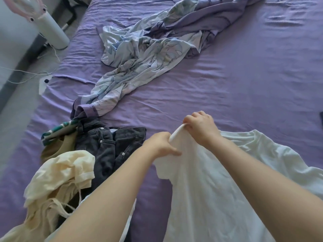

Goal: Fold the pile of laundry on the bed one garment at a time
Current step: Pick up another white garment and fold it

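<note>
A white T-shirt (201, 189) hangs from both my hands over the purple bed (244, 88), its right part lying on the sheet. My left hand (161, 145) pinches its upper edge, and my right hand (201, 126) grips the same edge just beyond it. To the left lies the laundry pile: dark grey jeans (111, 147), a cream garment with drawstrings (59, 182), a tan piece (57, 147) and a green-and-white striped piece (57, 130).
A crumpled pale blue floral cover with purple lining (148, 49) stretches from the bed's middle to its far side. Off the bed's left edge stand a white cylindrical appliance (52, 30) and thin white cables (26, 74) on the grey floor.
</note>
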A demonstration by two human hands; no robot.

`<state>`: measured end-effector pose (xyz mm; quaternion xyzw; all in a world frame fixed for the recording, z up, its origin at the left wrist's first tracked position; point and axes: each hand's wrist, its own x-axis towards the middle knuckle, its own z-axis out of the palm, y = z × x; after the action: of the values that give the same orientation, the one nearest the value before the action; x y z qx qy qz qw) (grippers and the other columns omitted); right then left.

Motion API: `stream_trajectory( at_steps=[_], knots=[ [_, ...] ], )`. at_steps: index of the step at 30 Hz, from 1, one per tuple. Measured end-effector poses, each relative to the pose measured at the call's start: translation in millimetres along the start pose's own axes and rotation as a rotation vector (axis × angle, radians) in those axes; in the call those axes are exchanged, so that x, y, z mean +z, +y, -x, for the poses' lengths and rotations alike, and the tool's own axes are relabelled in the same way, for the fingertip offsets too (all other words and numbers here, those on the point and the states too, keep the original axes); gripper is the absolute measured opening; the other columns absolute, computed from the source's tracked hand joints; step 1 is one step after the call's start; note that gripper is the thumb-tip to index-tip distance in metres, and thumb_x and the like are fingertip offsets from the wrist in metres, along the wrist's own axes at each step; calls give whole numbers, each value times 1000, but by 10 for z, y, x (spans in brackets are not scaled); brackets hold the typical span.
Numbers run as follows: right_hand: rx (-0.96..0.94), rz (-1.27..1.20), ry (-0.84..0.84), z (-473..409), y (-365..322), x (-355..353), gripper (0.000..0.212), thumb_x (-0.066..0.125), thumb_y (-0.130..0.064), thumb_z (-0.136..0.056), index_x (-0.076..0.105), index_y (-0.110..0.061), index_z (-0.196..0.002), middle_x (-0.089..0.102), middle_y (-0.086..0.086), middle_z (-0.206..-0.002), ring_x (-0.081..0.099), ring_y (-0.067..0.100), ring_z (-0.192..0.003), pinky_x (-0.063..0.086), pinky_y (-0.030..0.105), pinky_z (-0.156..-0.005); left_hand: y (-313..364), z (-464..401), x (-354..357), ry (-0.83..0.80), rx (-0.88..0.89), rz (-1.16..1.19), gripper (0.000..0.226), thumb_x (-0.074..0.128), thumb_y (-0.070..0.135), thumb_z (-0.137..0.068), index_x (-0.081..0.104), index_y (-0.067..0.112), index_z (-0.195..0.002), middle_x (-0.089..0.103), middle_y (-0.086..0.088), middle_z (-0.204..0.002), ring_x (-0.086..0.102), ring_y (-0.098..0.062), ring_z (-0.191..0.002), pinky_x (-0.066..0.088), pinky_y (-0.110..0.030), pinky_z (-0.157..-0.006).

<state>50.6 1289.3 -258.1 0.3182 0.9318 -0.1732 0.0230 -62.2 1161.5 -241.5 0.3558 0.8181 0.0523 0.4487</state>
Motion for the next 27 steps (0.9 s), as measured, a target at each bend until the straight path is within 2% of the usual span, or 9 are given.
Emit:
stream_trajectory(
  at_steps=[3,6,10,13,16,18,21,24,27],
  knots=[
    [134,-29,-19,-10,24,99,25,46,-23,-96,60,-18,-115,56,4,-115,42,26,-117,28,33,-91,-132,28,-110,-34,-29,-52,28,75,33,-68,63,11,-81,67,-4,-83,66,-22,-80,53,-33,-71],
    [174,-63,17,9,17,227,22,51,-22,-94,64,-15,-111,59,6,-112,43,28,-114,29,33,-89,-216,49,-137,55,-91,136,12,61,15,-76,52,11,-83,66,-6,-75,66,-23,-64,51,-27,-52],
    [104,-80,111,161,-127,304,30,60,-10,-85,62,-8,-115,59,12,-121,47,32,-120,31,40,-99,-213,15,-61,207,-195,-133,28,54,11,-84,44,10,-111,60,-8,-110,61,-26,-98,41,-31,-63],
    [74,-56,220,556,-166,391,45,70,-2,-72,62,-4,-117,57,18,-126,50,38,-123,36,52,-102,-152,25,88,330,-213,-292,42,57,20,-87,36,17,-124,49,-7,-123,51,-26,-109,39,-34,-74],
    [41,9,234,1082,-103,580,44,58,-15,-80,58,-9,-124,51,18,-136,42,33,-130,29,52,-107,-89,163,340,648,46,-503,60,66,22,-79,44,19,-134,46,-10,-132,49,-27,-115,43,-37,-89],
    [42,35,153,1403,-51,711,46,41,-29,-89,48,-15,-131,47,18,-140,33,29,-133,23,50,-107,-40,259,592,746,400,-494,50,75,10,-60,67,16,-109,63,-9,-112,62,-27,-99,52,-33,-79],
    [147,62,27,1761,39,794,50,19,-45,-99,44,-19,-133,50,19,-138,32,29,-132,21,50,-105,13,435,1101,545,747,-597,30,66,13,-64,73,18,-94,69,-3,-95,67,-23,-88,54,-27,-71],
    [265,99,-84,2062,165,781,58,22,-48,-96,57,-17,-130,50,19,-137,46,34,-129,22,52,-106,-1,606,1473,326,627,-779,54,34,20,-75,69,25,-115,69,-3,-115,64,-19,-109,54,-36,-89],
    [366,101,-139,2415,289,743,69,6,-51,-98,59,-19,-128,52,17,-136,49,36,-126,33,56,-103,-53,808,1663,276,481,-784,61,29,18,-74,64,26,-123,60,-7,-131,55,-27,-122,47,-51,-96]
  ],
)
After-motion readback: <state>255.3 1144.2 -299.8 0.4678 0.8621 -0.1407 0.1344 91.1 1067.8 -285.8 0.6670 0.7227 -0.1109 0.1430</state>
